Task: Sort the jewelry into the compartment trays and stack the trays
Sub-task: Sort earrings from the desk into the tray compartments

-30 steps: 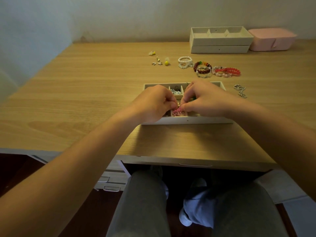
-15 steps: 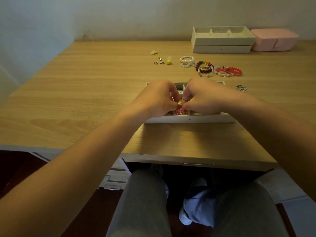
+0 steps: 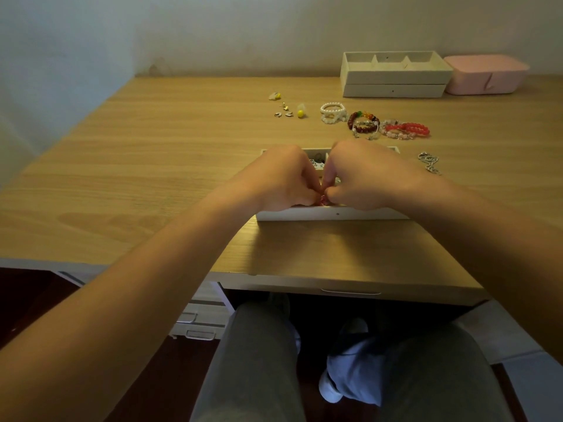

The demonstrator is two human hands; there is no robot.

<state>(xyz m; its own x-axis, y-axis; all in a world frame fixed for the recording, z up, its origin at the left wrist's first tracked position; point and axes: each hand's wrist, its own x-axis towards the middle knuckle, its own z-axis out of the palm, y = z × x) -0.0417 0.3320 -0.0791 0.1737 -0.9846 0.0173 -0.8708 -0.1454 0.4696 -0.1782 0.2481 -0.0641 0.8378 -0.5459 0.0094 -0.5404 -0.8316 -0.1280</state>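
In the head view, the left hand (image 3: 280,181) and right hand (image 3: 365,175) have moved closer together over the low white tray with little boxes (image 3: 335,215). Both hands are curled. Their fingertips seem to pinch the small pink and red jewelry piece (image 3: 323,200) at the tray's front middle. Less of it shows than a second ago, so I think it is being tucked in.

Still waiting on the wooden table (image 3: 152,162) are a white pearl bracelet (image 3: 332,112), a red bead bracelet (image 3: 408,129) and a silver chain (image 3: 429,162). Two stacked white trays (image 3: 396,77) sit far back. The hands hide most of the near tray.
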